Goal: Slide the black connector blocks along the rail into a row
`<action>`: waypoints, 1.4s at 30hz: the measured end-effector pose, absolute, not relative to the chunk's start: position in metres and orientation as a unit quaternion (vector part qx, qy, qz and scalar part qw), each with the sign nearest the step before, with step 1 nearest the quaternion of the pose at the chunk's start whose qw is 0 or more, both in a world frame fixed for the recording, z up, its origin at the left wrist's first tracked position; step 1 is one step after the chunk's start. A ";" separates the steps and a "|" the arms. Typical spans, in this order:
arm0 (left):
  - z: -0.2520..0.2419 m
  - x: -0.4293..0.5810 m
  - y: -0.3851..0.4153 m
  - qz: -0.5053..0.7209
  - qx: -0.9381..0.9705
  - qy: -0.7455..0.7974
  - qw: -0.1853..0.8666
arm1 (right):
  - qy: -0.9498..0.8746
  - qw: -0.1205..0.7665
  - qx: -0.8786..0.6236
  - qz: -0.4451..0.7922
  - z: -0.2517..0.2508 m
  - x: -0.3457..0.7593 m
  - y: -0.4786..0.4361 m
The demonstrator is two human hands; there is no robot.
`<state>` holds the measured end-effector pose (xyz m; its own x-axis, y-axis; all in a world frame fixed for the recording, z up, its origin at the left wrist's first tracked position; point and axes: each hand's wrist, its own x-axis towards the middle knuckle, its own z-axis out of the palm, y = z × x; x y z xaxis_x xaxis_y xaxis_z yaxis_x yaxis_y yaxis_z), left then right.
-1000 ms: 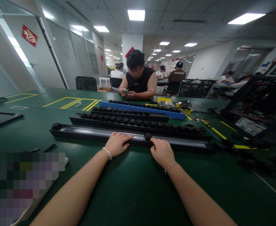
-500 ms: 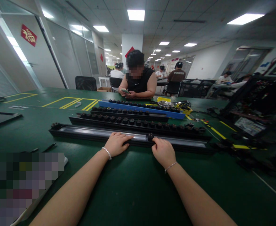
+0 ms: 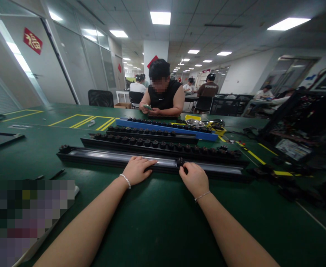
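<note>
A long black rail (image 3: 85, 158) with a shiny metal channel lies across the green table in front of me. My left hand (image 3: 137, 170) rests on its near side, fingers stretched flat toward the right along the channel. A small black round part with prongs on top (image 3: 181, 161) stands in the channel right of the middle. My right hand (image 3: 194, 178) has its thumb and index finger curled against the near side of that part; the exact contact is partly hidden. Another dark pronged part (image 3: 63, 147) sits at the rail's left end.
Behind lies a second rail (image 3: 118, 145) carrying a row of black parts, then a shorter rail and a blue one (image 3: 163, 128). Loose black parts lie at right near a dark rack (image 3: 290, 126). Across the table (image 3: 157, 222) a person (image 3: 165, 89) holds a phone. A blurred-out object is lower left.
The small black part and my right fingers have shifted slightly to the right along the channel. My left hand stays in place.
</note>
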<state>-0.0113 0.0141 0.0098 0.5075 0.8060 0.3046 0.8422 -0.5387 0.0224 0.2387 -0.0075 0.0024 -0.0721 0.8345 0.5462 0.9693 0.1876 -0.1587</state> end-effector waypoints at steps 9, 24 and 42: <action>0.012 -0.010 0.013 -0.135 -0.864 -0.482 0.057 | -0.670 0.278 -0.683 -0.087 0.007 0.235 -0.002; 0.012 -0.010 0.013 -0.134 -0.863 -0.484 0.049 | -0.633 0.296 -0.714 -0.045 0.012 0.234 -0.002; 0.012 -0.010 0.012 -0.144 -0.865 -0.477 0.052 | -0.597 0.330 -0.728 -0.068 0.007 0.246 0.000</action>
<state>-0.0104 0.0124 0.0120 0.5034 0.8108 0.2985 0.8409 -0.5392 0.0465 0.2458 0.0004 0.0067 0.2780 0.8244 0.4931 0.9141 -0.0693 -0.3994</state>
